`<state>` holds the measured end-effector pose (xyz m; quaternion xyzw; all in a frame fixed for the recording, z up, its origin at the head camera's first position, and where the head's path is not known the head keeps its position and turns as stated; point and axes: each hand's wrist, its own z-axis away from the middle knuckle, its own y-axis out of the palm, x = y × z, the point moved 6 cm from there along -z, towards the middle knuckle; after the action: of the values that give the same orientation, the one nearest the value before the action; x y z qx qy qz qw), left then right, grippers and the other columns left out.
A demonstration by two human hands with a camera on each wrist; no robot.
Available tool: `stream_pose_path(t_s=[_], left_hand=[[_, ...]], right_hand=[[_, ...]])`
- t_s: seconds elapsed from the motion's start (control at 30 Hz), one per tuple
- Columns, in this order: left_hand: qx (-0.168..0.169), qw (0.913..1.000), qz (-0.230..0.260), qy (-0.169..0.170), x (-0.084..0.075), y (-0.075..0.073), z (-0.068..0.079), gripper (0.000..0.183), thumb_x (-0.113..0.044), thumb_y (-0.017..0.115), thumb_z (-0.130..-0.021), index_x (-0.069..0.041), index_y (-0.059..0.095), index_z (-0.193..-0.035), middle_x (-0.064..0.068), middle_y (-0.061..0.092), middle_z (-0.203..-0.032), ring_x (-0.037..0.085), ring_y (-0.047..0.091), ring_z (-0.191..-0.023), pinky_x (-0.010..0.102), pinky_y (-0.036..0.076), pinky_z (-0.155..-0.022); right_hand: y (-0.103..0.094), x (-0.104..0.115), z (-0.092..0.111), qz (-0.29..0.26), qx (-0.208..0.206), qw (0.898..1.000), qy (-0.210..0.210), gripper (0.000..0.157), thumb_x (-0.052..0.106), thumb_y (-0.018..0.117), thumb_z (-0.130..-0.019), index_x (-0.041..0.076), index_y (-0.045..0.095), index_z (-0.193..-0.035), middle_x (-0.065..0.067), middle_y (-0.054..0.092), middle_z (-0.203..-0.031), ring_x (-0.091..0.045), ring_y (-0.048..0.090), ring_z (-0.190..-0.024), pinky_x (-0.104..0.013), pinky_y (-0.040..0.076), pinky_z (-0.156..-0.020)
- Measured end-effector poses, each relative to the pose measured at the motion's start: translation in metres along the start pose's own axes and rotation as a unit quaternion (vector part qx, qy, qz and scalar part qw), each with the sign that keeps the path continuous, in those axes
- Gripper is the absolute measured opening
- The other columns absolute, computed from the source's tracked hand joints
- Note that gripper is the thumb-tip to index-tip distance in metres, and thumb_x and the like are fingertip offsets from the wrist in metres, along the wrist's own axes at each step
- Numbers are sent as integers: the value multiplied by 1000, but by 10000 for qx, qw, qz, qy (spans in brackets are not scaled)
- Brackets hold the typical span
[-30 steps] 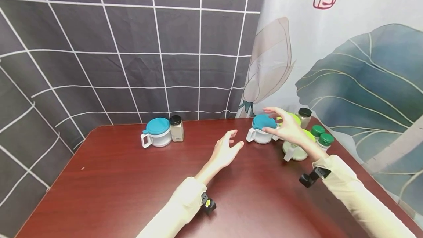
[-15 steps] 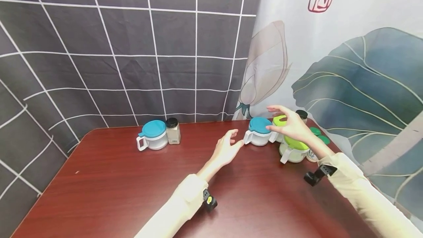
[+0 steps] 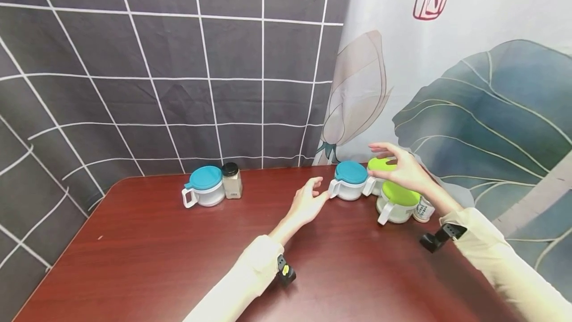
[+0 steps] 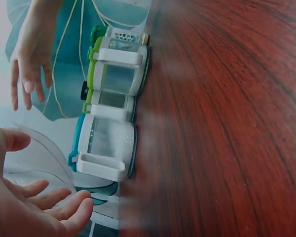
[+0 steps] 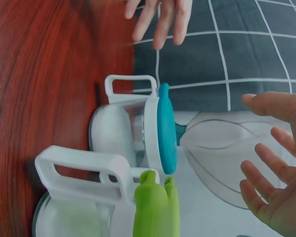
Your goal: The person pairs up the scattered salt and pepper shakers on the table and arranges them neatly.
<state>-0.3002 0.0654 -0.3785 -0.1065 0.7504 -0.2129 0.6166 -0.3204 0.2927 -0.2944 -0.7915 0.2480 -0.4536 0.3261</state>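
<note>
- Hovering over the red wood-grain worktop (image 3: 152,257), a person's left hand (image 3: 307,203) hung just beside the right-hand blue-lidded jar (image 3: 350,178), its fingers (image 4: 69,207) loosely bent around nothing.
- The right hand (image 3: 404,168) hung higher, near the rear green-lidded jar (image 3: 380,164), its fingers (image 5: 276,163) spread in a relaxed curve and equally free of any load.
- Upright near the worktop's back edge, the right-hand blue-lidded jar presented its white handle (image 3: 333,189) toward the left hand; the left wrist view showed a gap between them.
- Standing close on its right were the rear green-lidded jar and the front green-lidded jar (image 3: 397,207), with a labelled bottle (image 3: 423,210) beside the latter.
- For either hand, a slow approach from the uncrowded left side looked safest, the handle likely offering a surer hold than the smooth lid.
- Any lift seemed best made straight up and level, since a sideways drag could have clipped the neighbouring handle or tipped the pale contents.
- Well to the left, another blue-lidded jar (image 3: 204,188) stood beside a black-capped bottle (image 3: 232,183).
</note>
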Motion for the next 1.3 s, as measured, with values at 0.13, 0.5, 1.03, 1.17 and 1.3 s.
stream_pose_path(t_s=[0.13,0.5,1.03,1.17,1.3], left_hand=[[-59,9999,54,68,-1,2,-2,45,-24,61,-91,-8,53,-133,14,60,-131,32,62,-114,40,50,-95],[-79,9997,151,178,-10,7,-8,46,-25,59,-92,-9,53,-134,14,60,-132,31,61,-116,40,48,-97],[-137,9994,171,260,-17,15,-14,46,-25,60,-91,-7,53,-134,14,59,-133,30,60,-117,43,47,-99],[-135,9991,257,320,-19,21,-13,47,-25,60,-90,-6,53,-133,14,60,-131,30,61,-116,42,47,-98],[-205,9986,339,357,-23,24,-11,47,-24,61,-89,-7,54,-132,13,61,-130,30,61,-115,42,47,-96]], right_hand=[[-5,-4,1,237,-161,9995,-118,61,16,79,-77,7,53,-132,-15,60,-129,-33,61,-107,-17,46,-85],[-14,-21,8,248,-100,9996,39,59,21,78,-80,10,54,-132,-15,58,-131,-4,57,-103,-13,46,-86],[-33,-36,15,73,-196,9997,123,58,17,77,-80,5,53,-132,-20,57,-127,13,51,-92,-13,51,-70],[-36,-41,18,87,-170,9997,167,57,18,76,-81,5,52,-132,-20,57,-128,15,50,-92,-18,53,-67],[-40,-49,20,118,-178,9996,191,57,20,76,-82,7,52,-132,-17,57,-128,10,51,-97,-11,49,-74]])
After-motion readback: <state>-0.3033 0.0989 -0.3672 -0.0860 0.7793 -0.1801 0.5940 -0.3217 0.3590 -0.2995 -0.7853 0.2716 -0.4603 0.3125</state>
